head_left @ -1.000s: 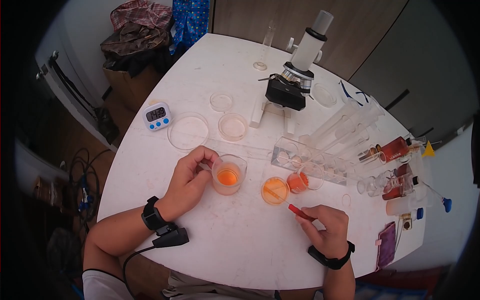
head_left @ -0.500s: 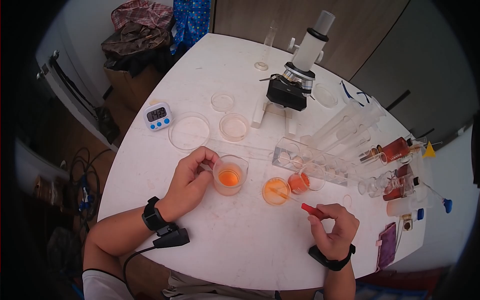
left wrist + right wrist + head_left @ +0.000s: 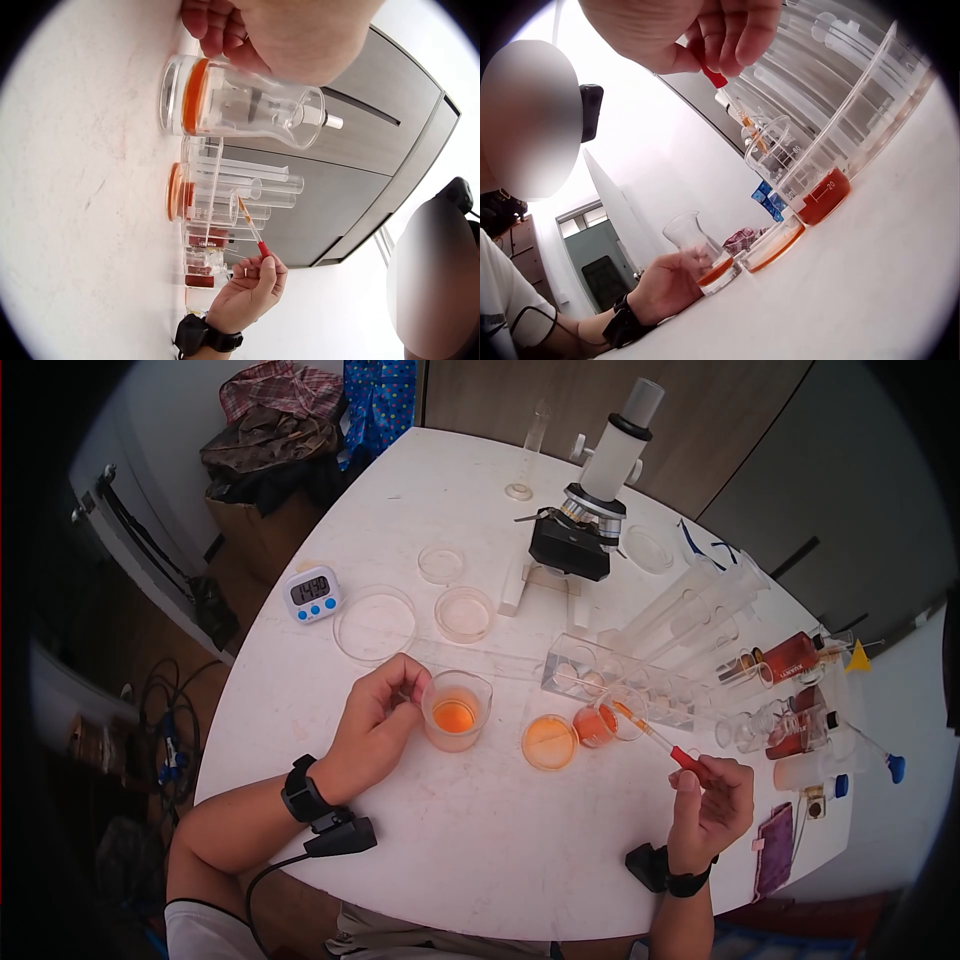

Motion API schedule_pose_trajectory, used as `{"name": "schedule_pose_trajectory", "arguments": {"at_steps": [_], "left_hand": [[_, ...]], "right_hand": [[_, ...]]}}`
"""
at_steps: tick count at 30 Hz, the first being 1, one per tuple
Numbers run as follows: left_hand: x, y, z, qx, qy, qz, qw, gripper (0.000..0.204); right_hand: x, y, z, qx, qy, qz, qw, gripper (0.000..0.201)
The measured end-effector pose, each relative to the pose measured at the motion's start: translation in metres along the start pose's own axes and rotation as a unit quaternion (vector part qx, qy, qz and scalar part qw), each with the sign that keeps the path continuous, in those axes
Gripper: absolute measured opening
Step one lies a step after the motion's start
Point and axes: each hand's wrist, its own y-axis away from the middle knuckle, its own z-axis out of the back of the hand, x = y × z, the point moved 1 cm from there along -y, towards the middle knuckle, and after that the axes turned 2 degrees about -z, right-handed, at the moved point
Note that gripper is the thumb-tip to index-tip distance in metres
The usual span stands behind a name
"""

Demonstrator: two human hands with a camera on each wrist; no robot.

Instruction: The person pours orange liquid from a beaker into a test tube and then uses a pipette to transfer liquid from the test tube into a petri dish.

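My left hand [image 3: 375, 725] holds the side of a glass beaker [image 3: 456, 732] with orange liquid low inside; the beaker stands upright. In the right wrist view, my right hand [image 3: 697, 34] pinches the red rubber bulb [image 3: 714, 77] of a glass dropper, whose stem holds some orange liquid. The dropper [image 3: 640, 722] slants with its tip at the mouth of a small beaker [image 3: 596, 726] of red-orange liquid; whether the tip is inside or above the rim, I cannot tell. Between the two beakers lies a petri dish [image 3: 550, 743] of orange liquid.
A clear rack [image 3: 620, 682] with tubes stands behind the small beaker, and a microscope [image 3: 585, 510] farther back. Empty glass dishes [image 3: 464, 614] and a timer [image 3: 313, 595] are at the left. Bottles [image 3: 790, 657], glassware and a purple cloth [image 3: 773, 852] line the right side.
My right hand has moved right and lifted the dropper from the petri dish over to the small beaker. My left hand still holds its beaker in the same place.
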Motion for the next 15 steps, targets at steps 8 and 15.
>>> {"name": "schedule_pose_trajectory", "arguments": {"at_steps": [8,15], "left_hand": [[0.0016,0.0002,0.0010,0.001,0.000,-0.006,1.000,0.018],[0.0009,0.0001,0.0006,0.002,0.001,-0.006,1.000,0.018]], "right_hand": [[0.0018,-0.0023,-0.0035,0.035,0.044,0.038,0.998,0.016],[0.0025,-0.0037,-0.0012,0.040,0.049,0.060,0.996,0.016]]}}
